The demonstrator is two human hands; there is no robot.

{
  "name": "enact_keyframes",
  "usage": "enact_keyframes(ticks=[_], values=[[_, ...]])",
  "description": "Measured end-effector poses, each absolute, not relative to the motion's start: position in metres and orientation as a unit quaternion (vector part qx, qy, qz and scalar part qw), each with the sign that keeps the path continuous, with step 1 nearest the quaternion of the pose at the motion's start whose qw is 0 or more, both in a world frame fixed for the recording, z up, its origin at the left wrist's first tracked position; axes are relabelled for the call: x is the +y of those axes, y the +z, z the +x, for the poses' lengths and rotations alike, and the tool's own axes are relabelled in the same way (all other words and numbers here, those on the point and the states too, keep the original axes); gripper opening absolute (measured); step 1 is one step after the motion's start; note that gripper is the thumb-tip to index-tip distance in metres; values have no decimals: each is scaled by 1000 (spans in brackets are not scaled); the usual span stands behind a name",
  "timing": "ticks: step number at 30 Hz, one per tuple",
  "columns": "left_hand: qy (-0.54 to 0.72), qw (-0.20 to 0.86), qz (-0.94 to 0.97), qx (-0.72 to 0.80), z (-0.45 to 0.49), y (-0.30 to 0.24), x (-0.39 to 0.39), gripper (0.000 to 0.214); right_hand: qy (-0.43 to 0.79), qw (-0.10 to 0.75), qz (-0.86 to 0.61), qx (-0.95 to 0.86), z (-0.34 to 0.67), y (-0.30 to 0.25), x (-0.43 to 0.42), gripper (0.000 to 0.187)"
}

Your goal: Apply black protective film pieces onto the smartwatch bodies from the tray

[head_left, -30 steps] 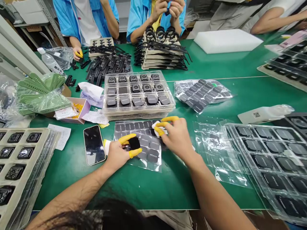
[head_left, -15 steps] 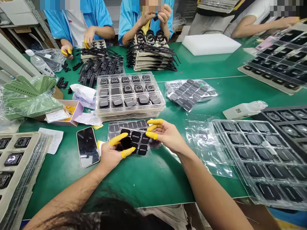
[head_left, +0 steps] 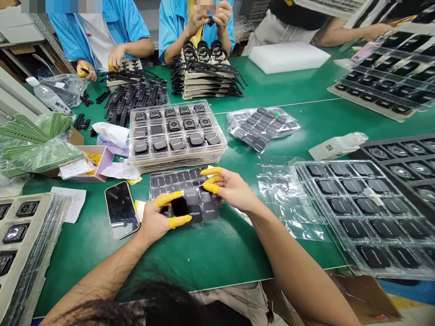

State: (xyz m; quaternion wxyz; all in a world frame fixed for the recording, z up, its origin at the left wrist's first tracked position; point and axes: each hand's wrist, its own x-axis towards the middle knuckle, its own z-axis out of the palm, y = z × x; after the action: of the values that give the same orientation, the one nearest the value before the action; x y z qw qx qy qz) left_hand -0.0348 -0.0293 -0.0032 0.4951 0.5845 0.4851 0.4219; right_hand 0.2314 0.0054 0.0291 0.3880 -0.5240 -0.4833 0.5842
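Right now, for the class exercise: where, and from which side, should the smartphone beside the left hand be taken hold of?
Probably by its two long edges, pinched from above and coming from the left. The smartphone lies flat, screen up, on the green work mat, so its thin edges are the natural grip, and the left hand crowds its right side.

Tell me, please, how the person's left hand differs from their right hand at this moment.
The left hand grips a small black square piece between its fingers, whereas the right hand shows nothing clearly held. The left hand sits at the near edge of the sheet of black pads; the right reaches over its right side. Both wear yellow finger cots.
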Motion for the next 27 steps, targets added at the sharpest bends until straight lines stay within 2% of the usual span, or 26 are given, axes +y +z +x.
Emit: enact_keyframes(ticks=[6,11,18,23,27], values=[[423,534,541,493,-37,-9,-27,68,561,367,-492,-555,227,30,3,37],[442,428,590,523,-37,-7,-26,60,578,391,-473,-537,227,29,4,59],[438,378,625,523,-36,-4,-30,54,515,405,-543,-526,221,19,5,37],[437,468,549,537,-37,-9,-25,63,483,409,-539,-556,220,17,8,40],[432,536,485,539,-33,-8,-20,74,475,478,-498,-546,243,29,9,51]])
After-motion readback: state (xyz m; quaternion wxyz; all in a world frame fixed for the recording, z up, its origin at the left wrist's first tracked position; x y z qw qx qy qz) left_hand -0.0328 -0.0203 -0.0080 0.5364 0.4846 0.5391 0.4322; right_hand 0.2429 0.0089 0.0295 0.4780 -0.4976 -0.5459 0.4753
